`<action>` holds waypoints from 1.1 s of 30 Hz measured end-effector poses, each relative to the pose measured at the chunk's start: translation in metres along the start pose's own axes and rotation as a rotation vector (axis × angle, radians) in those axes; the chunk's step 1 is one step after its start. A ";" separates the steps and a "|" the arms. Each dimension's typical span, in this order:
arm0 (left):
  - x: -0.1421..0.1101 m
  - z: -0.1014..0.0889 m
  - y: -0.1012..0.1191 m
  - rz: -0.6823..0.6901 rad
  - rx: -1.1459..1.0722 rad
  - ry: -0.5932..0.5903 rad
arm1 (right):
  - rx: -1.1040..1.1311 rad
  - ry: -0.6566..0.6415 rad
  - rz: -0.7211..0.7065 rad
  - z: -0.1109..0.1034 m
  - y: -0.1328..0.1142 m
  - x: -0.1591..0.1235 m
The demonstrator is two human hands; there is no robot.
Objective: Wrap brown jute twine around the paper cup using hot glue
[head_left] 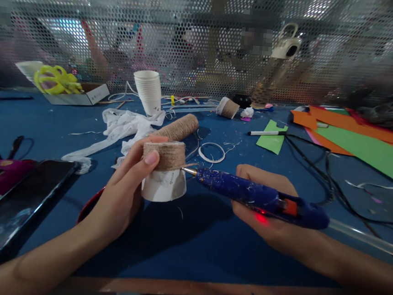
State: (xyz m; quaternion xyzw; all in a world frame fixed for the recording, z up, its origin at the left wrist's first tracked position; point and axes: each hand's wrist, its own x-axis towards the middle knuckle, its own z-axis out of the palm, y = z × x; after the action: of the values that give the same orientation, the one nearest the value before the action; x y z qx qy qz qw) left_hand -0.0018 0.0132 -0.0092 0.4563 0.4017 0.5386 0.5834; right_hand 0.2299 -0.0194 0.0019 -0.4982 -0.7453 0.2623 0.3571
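Note:
My left hand (124, 187) grips a white paper cup (163, 186), held upside down above the table. Brown jute twine (170, 156) is wound round the cup's upper part, and my thumb presses on it. My right hand (264, 195) is wrapped round a blue hot glue gun (237, 188) with a clear glue stick at its rear and a red light glowing. The gun's metal tip touches or nearly touches the lower edge of the wound twine, where a loose strand sticks out. Just behind the cup lies a roll of twine (179, 126).
White lace (126, 123) and a stack of paper cups (148, 88) stand behind my left hand. A phone (22, 205) and a purple power strip (1, 181) lie at left. Coloured sheets (365, 139), a marker (266, 133) and black cables (312, 160) are at right; mesh (199, 42) borders the back.

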 end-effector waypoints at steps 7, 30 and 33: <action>0.000 0.000 0.000 0.006 0.011 -0.002 | 0.014 0.042 -0.016 0.002 0.003 -0.001; 0.001 0.001 0.000 0.016 -0.024 -0.038 | -0.007 0.008 0.001 0.001 -0.001 0.002; -0.002 0.002 0.000 0.017 -0.049 -0.046 | 0.005 0.016 -0.002 0.000 0.001 0.001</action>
State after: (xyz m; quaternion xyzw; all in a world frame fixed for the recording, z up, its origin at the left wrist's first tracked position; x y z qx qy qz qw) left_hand -0.0005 0.0114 -0.0085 0.4573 0.3710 0.5425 0.5990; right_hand 0.2296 -0.0183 0.0014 -0.4986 -0.7422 0.2598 0.3646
